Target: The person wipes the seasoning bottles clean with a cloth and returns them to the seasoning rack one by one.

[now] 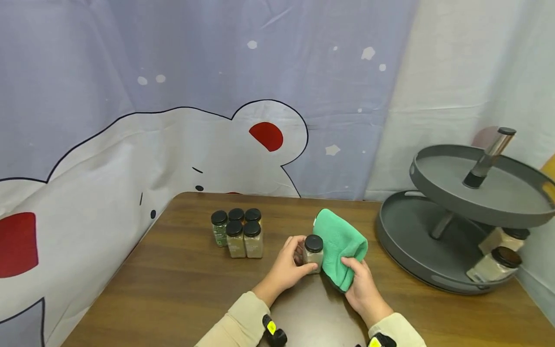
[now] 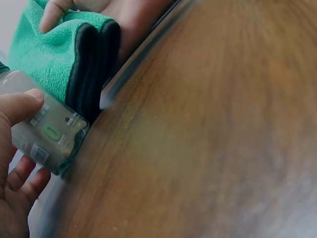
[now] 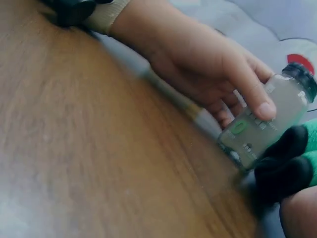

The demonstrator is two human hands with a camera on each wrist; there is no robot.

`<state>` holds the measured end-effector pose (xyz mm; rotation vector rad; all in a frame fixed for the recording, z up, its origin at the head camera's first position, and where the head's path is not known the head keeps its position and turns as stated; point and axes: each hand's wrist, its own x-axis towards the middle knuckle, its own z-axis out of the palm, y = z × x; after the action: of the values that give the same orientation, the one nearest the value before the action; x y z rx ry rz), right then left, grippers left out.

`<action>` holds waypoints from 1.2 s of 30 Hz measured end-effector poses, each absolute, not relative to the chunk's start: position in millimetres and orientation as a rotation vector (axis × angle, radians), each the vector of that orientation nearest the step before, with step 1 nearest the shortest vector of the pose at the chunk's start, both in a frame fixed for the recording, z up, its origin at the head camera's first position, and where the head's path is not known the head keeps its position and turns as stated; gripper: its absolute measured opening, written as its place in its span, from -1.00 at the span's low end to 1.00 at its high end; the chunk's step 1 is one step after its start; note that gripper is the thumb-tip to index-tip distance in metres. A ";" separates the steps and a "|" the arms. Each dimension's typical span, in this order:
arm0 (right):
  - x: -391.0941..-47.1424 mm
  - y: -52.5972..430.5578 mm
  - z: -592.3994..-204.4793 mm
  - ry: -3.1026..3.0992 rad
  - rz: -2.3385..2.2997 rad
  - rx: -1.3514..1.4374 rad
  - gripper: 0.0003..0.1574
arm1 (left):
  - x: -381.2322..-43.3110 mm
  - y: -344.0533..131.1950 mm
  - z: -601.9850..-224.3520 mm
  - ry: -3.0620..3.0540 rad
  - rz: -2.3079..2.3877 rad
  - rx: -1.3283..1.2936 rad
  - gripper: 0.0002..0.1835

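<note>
A clear spice jar with a black lid and pale contents is gripped between the thumb and fingers of my left hand. Its printed label with a green mark shows in the left wrist view, on the jar. Beside it my right hand holds a folded green cloth with a dark edge, thumb on top. In the right wrist view the cloth lies right against the jar; whether they touch is hard to tell.
Several black-lidded spice jars stand grouped on the wooden table, left of my hands. A grey two-tier round rack stands at the right, with two jars on its lower tier. A patterned curtain hangs behind the table.
</note>
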<state>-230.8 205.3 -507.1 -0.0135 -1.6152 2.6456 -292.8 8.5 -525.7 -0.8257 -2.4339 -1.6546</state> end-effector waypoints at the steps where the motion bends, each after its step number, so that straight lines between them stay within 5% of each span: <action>1: -230.0 202.9 -509.2 -1.588 2.655 0.005 -0.67 | -292.5 8.7 -527.0 -2.432 -1.651 -0.816 -0.35; 8: -232.5 192.1 -516.8 -1.906 2.392 -0.135 -0.52 | -289.5 6.0 -530.6 -2.509 -1.490 -0.785 -0.35; 14: -225.7 194.6 -517.9 -1.781 2.463 -0.011 -0.79 | -289.5 6.9 -532.5 -2.501 -1.491 -0.760 -0.38; 36: -226.6 193.5 -519.2 -1.928 2.286 0.017 -0.81 | -290.5 5.8 -535.3 -2.497 -1.518 -0.744 -0.36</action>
<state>-226.6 193.5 -519.2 0.0169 -1.9276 2.2862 -290.5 5.8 -535.3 -0.7445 -2.4974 -1.5181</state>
